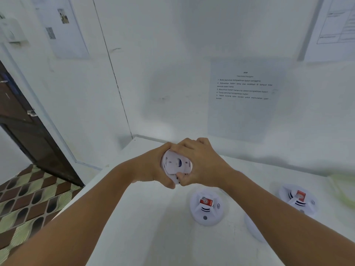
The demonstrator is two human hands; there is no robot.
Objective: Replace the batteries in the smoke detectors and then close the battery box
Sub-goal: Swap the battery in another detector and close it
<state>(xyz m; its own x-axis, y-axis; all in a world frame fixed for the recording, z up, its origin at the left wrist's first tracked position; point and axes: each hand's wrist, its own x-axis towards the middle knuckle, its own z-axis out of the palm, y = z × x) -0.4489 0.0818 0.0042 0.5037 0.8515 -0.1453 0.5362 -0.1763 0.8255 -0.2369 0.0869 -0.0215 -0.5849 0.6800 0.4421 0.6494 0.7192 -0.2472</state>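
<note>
Above the white table I hold a round white smoke detector with its back side toward me. My left hand grips its left rim. My right hand curls over its top and right edge, thumb pressing the lower rim. A second white smoke detector with a red label lies on the table below my right wrist. A third smoke detector with a red label lies at the far right. No battery box is in view.
A white rounded object shows partly from under my right forearm. An instruction sheet hangs on the white wall behind the table. A dark door and patterned floor tiles are to the left.
</note>
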